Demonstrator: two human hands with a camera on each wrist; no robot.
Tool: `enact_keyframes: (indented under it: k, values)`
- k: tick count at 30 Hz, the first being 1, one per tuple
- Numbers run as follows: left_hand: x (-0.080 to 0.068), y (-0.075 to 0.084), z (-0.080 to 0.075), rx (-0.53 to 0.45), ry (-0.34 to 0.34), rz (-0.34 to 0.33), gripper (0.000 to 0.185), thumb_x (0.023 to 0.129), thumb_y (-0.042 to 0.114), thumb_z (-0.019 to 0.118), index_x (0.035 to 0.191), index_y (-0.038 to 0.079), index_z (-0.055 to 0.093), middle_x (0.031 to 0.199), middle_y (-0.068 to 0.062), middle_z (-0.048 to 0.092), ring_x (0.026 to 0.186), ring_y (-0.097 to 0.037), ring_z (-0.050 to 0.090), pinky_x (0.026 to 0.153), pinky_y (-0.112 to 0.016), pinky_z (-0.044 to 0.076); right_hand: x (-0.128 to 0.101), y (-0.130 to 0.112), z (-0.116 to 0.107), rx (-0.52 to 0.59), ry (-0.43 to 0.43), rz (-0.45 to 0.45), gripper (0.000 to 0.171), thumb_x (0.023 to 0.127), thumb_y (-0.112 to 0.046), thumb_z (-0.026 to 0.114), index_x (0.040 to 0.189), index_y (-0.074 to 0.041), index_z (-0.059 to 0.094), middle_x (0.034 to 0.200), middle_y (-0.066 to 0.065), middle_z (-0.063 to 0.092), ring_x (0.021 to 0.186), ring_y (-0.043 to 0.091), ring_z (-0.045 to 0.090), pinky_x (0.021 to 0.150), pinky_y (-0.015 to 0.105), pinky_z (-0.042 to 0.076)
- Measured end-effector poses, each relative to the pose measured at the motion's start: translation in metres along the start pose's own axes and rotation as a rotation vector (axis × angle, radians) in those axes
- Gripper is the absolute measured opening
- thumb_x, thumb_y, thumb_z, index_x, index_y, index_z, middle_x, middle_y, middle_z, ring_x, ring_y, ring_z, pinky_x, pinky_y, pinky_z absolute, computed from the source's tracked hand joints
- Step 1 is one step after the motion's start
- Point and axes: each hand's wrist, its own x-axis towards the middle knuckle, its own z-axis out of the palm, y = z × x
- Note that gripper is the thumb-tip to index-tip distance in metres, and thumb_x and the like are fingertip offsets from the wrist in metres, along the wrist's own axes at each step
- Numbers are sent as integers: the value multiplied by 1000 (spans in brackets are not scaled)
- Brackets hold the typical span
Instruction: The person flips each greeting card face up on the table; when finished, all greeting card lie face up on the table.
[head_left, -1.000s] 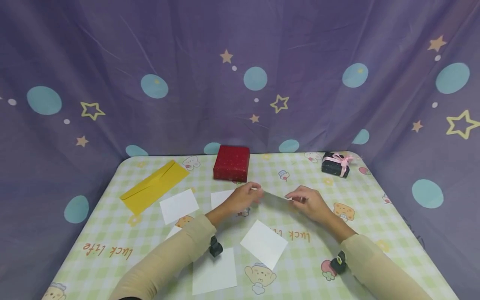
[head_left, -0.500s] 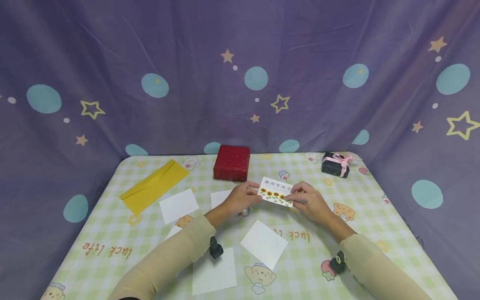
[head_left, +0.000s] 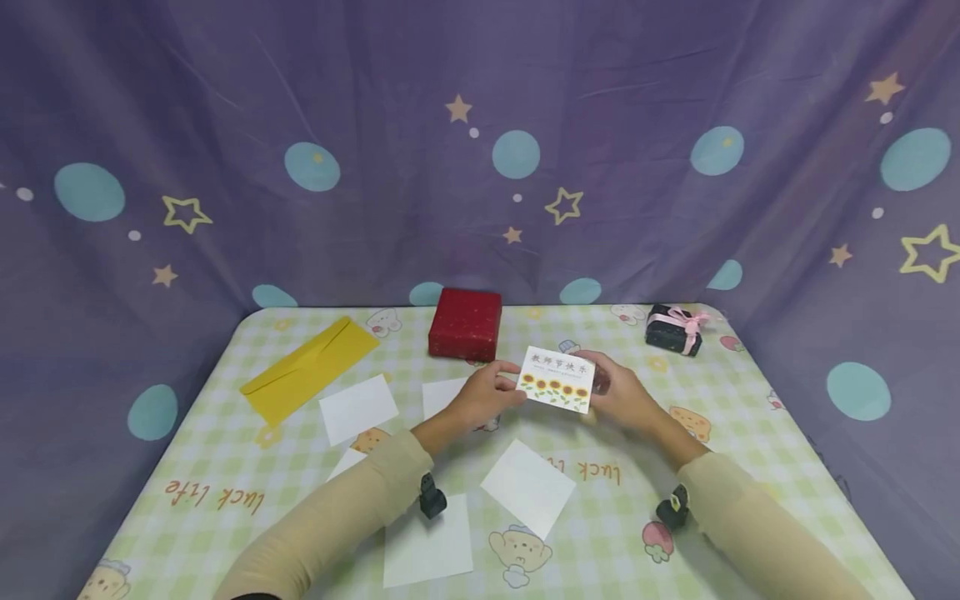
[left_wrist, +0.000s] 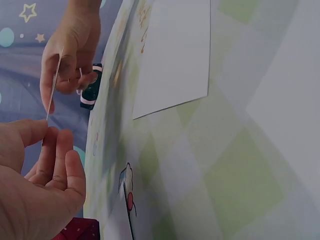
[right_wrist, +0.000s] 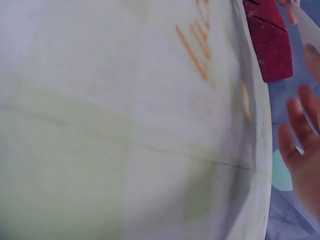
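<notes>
White card (head_left: 556,379), printed with a row of sunflowers and a line of dark characters, sits between our two hands above the middle of the worktop (head_left: 225,467). We pinch its left edge with the left hand (head_left: 483,393), thumb on the printed face and fingers behind. Our right hand (head_left: 618,390) holds the right edge, mostly hidden behind the card in the head view. The left wrist view shows the card edge-on (left_wrist: 54,82), thin as a line, with the right hand (left_wrist: 70,47) gripping it at the far end and our left fingers (left_wrist: 35,135) closed on the near end. In the right wrist view only a corner of the card (right_wrist: 309,30) and some loosely spread fingers (right_wrist: 300,145) show, so we cannot tell the grip from there. The card is lifted clear of the cloth and tilted up to face us.

Below the card lie several blank white sheets: one (head_left: 528,487) just beneath our hands, one (head_left: 428,542) near our left sleeve, one (head_left: 357,408) farther left. A yellow envelope (head_left: 309,368) lies at the left. A red box (head_left: 465,325) stands behind the card, and a dark box with a pink ribbon (head_left: 673,328) sits at the far right corner.
</notes>
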Motion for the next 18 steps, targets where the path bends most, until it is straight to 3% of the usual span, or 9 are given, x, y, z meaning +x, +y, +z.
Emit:
enact_keyframes:
  k: [5, 9, 12, 14, 18]
  values:
    - [-2, 0, -1, -7, 4, 8, 53, 92, 26, 75, 140, 15, 55, 112, -7, 73, 85, -23, 67, 55, -29, 49, 2, -4, -11, 204, -172, -5, 71, 91, 4, 68, 154, 1, 36, 131, 29, 64, 104, 8, 70, 88, 24, 56]
    - [-2, 0, -1, -25, 3, 39, 55, 91, 23, 76, 142, 15, 55, 109, -9, 74, 81, -26, 66, 51, -26, 45, 4, -4, -19, 388, -265, 10, 69, 94, 8, 57, 156, 7, 27, 135, 40, 55, 104, 8, 70, 85, 26, 57]
    - [-1, 1, 1, -50, -11, 59, 58, 90, 20, 76, 143, 13, 53, 106, -10, 74, 77, -28, 64, 46, -25, 43, 7, -4, -20, 449, -260, 33, 66, 97, 8, 52, 156, 8, 25, 132, 39, 57, 101, 10, 71, 82, 28, 59]
    - [0, 1, 2, -53, -16, 76, 61, 90, 19, 77, 144, 12, 51, 104, -10, 74, 74, -25, 63, 47, -25, 43, 8, -4, -19, 441, -219, 49, 65, 97, 8, 53, 157, 6, 26, 121, 31, 66, 94, 10, 71, 78, 29, 59]
    - [3, 0, 4, -29, 2, 145, 72, 90, 17, 78, 151, 11, 42, 100, -9, 75, 77, -13, 64, 63, -24, 51, 11, -3, -17, 407, -101, 81, 67, 95, 7, 57, 156, 1, 30, 91, 6, 72, 75, 14, 67, 68, 30, 58]
